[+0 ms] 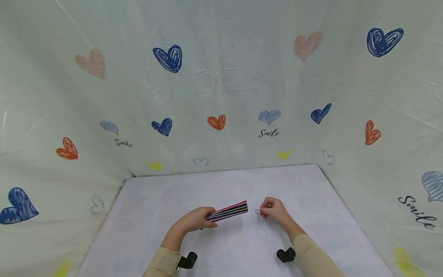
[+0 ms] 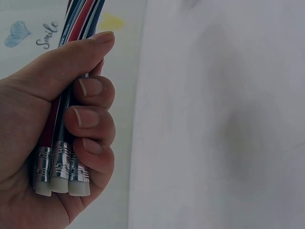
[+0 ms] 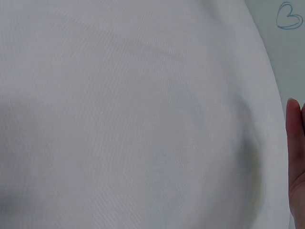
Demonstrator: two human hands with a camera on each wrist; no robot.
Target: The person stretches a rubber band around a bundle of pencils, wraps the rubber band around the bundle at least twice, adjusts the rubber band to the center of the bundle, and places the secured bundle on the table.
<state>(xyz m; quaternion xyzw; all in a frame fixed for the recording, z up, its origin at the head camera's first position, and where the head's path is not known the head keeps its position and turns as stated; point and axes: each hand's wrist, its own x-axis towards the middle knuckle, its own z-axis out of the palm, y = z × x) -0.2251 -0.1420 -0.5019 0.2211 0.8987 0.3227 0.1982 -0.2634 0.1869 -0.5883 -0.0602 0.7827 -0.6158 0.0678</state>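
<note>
My left hand (image 1: 194, 220) grips a bundle of striped pencils (image 1: 229, 211), in red, dark blue, black and white. They slant up to the right over the table, their far ends pointing at my right hand. The left wrist view shows fingers curled round the bundle, with silver ferrules and white erasers (image 2: 59, 185) sticking out below the palm. My right hand (image 1: 273, 209) pinches a small thin reddish loop, like a rubber band (image 1: 257, 211), a short gap from the pencil ends. Only a sliver of that hand shows in the right wrist view.
A white cloth covers the table (image 1: 155, 200), which has rounded back corners. Behind it and at both sides hangs a pale curtain (image 1: 221, 88) printed with hearts and "Smile". Black wrist-camera mounts sit by both beige sleeves (image 1: 313, 254).
</note>
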